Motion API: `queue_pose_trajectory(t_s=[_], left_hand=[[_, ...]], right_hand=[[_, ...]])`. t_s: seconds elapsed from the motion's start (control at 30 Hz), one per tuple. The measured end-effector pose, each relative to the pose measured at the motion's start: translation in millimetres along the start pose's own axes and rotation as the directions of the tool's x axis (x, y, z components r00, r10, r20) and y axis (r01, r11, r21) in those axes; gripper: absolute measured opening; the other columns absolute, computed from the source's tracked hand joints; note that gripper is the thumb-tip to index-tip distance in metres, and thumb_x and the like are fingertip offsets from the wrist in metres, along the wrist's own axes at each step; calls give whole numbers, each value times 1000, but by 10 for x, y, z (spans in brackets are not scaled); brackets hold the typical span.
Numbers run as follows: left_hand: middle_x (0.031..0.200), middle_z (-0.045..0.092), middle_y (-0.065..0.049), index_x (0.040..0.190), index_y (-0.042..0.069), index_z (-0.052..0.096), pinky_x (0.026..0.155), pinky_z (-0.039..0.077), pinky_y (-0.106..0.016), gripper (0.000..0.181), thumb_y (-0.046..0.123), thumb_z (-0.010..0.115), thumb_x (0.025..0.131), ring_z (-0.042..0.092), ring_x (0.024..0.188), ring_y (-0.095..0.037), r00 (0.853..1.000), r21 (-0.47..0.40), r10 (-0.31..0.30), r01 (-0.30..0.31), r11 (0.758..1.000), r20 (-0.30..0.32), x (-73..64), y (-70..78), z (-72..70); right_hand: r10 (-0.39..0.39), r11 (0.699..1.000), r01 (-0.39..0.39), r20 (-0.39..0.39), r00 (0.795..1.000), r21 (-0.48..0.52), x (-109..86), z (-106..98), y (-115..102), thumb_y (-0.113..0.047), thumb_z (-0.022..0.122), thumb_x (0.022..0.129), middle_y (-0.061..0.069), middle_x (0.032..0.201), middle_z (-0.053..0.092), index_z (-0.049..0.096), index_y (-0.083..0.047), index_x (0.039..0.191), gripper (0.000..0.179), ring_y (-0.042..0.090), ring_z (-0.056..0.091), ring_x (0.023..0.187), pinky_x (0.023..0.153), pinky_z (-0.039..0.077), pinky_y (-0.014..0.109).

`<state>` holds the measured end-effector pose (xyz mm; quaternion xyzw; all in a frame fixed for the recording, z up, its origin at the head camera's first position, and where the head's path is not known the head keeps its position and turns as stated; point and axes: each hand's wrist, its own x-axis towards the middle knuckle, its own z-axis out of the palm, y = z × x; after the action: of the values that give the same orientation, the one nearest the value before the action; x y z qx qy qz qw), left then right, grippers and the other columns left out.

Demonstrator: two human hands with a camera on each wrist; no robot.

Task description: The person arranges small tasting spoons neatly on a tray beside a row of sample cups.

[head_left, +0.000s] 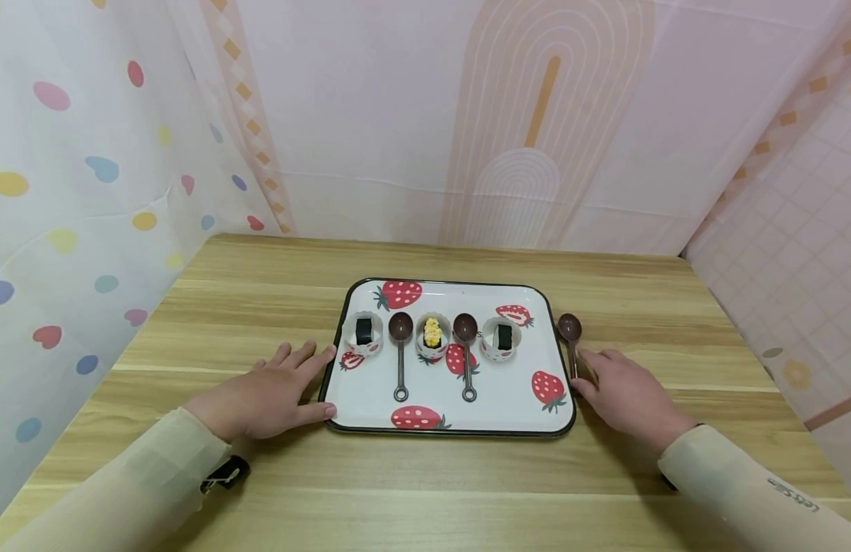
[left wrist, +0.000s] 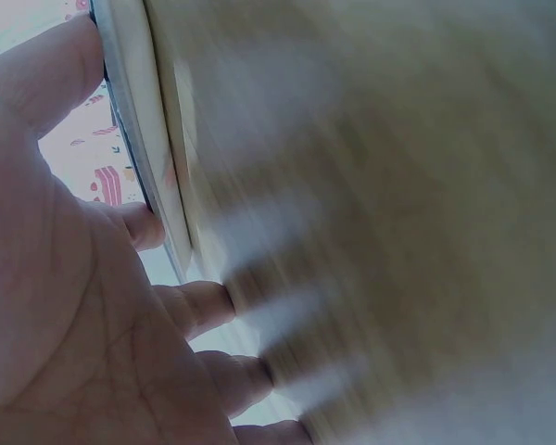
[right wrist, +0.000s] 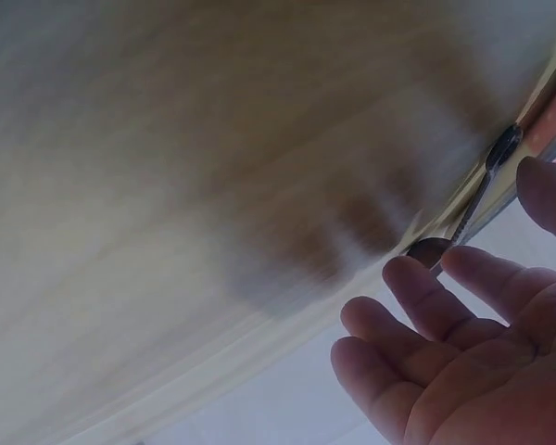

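A white strawberry-print tray (head_left: 370, 383) with a dark rim lies on the table. My left hand (head_left: 267, 395) has its fingers spread and touches the tray's left edge with fingertip and thumb. On the tray are a left cup (head_left: 371, 349) and a right cup (head_left: 497, 355), each with a seaweed-banded white piece, and a middle cup (head_left: 425, 351) with a yellow-topped piece. Between them lie two brown-bowled measuring spoons (head_left: 401, 330) (head_left: 464, 330). Right of the tray, a third spoon (head_left: 570, 328) rests on the table; my right hand (head_left: 629, 391) is at its handle, fingers loosely bent.
The wooden table (head_left: 425, 498) reaches a pale patterned curtain (head_left: 370, 153) at the back. A dotted curtain (head_left: 73, 192) hangs on the left, and a checked one (head_left: 798, 268) on the right. Bare wood surrounds the tray on all sides.
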<state>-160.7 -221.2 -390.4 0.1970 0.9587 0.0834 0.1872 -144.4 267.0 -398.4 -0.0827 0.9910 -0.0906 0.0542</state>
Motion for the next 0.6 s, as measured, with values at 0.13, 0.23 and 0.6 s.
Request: queue_pose_trajectory(t_s=[0.13, 0.23, 0.6], left_hand=[[168, 26, -34, 167, 10, 26, 110, 28, -84, 99, 71, 60, 96, 21, 149, -69, 1000, -2, 2, -2, 1000, -5, 1, 4, -2], [168, 26, -34, 167, 10, 27, 110, 29, -84, 99, 71, 60, 96, 22, 149, -69, 1000, 1, 2, -2, 1000, -7, 4, 1, 2], [169, 25, -33, 168, 11, 26, 111, 28, -84, 99, 72, 59, 96, 21, 149, -69, 1000, 0, -3, 3, 1000, -1, 2, -5, 3]], right_hand=[[-7, 1000, 7, -7, 1000, -6, 3, 9, 0, -28, 68, 103, 30, 133, 65, 63, 4, 140, 49, 49, 62, 125, 106, 50, 64], [-7, 1000, 7, -16, 1000, -11, 0, 19, -5, -27, 69, 102, 29, 130, 66, 65, 4, 136, 47, 49, 63, 122, 105, 50, 64], [2, 1000, -3, -36, 999, -18, -9, 31, -15, -27, 69, 101, 29, 122, 67, 67, 5, 130, 43, 47, 64, 113, 100, 52, 63]])
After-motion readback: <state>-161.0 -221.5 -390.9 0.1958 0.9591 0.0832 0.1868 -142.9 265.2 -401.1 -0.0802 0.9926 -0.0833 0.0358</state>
